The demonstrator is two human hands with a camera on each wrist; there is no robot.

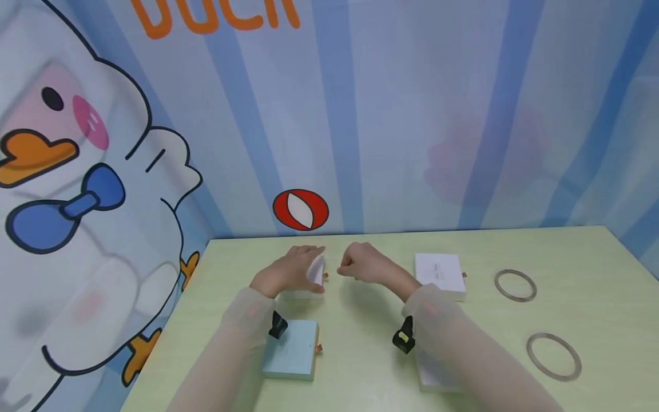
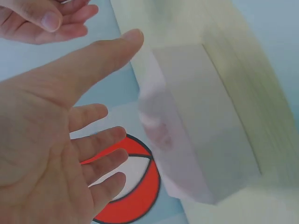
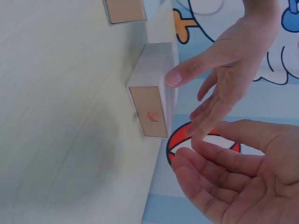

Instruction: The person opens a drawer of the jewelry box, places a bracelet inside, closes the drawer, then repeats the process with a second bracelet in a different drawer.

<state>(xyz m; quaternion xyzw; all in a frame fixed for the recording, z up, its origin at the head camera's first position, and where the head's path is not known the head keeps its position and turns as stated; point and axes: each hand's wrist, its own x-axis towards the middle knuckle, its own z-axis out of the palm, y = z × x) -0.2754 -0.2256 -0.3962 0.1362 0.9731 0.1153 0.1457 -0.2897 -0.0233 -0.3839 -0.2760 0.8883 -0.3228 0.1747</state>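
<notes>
My left hand (image 1: 294, 269) is spread over a small white box (image 1: 305, 294) at the back left of the table. In the left wrist view its thumb points toward the box's edge, with the fingers apart and nothing in them. My right hand (image 1: 368, 264) hovers just right of that box, fingers loosely bent and holding nothing, as the right wrist view shows. The box's end (image 3: 149, 112) is brown with a small orange-red ribbon tab (image 3: 153, 116), facing my right hand. In the head view, my left hand hides much of the box top.
A light blue box (image 1: 292, 350) lies nearer me on the left. Two white boxes are on the right, one farther back (image 1: 439, 272), one (image 1: 435, 375) partly under my right sleeve. Two grey rings (image 1: 516, 285) lie at far right. A printed curtain (image 1: 391, 114) stands behind the table.
</notes>
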